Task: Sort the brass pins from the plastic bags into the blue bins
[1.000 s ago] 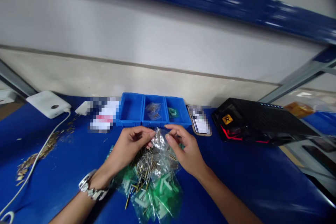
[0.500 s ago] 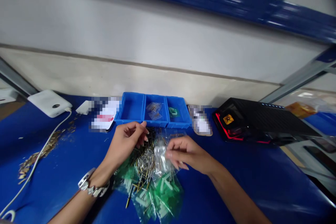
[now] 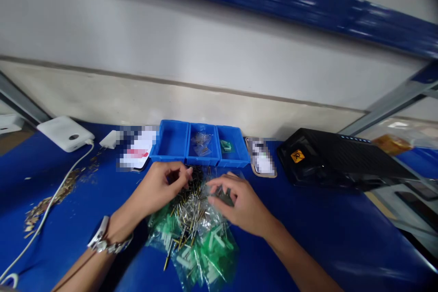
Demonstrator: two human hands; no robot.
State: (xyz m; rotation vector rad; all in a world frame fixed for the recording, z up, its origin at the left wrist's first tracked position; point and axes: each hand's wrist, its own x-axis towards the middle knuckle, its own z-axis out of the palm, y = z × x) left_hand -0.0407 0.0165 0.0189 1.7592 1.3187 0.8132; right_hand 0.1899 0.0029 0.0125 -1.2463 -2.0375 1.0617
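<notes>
My left hand (image 3: 166,185) is closed in a pinch over the left side of the pile, its thumb against the fingers. What it holds, if anything, I cannot make out. My right hand (image 3: 241,200) hovers at the pile's right side, thumb and fingers apart and curved, over clear plastic bags (image 3: 208,219). Between the hands lies a heap of thin metal pins (image 3: 191,216), gold, silver and dark. In front of it lie green-tinted plastic bags (image 3: 219,260) with white sticks inside.
Behind the pile stands a blue three-compartment tray (image 3: 201,161), with small bags in the middle and right compartments. Phones (image 3: 263,159) flank it. A black device (image 3: 328,159) is at right. At left are a white box (image 3: 65,133), its cable (image 3: 61,187) and scattered metal bits (image 3: 51,205).
My right hand has opened its fingers and left the shiny clear bag it was touching. My left hand has shifted slightly left. The red lights on the black device have gone dark.
</notes>
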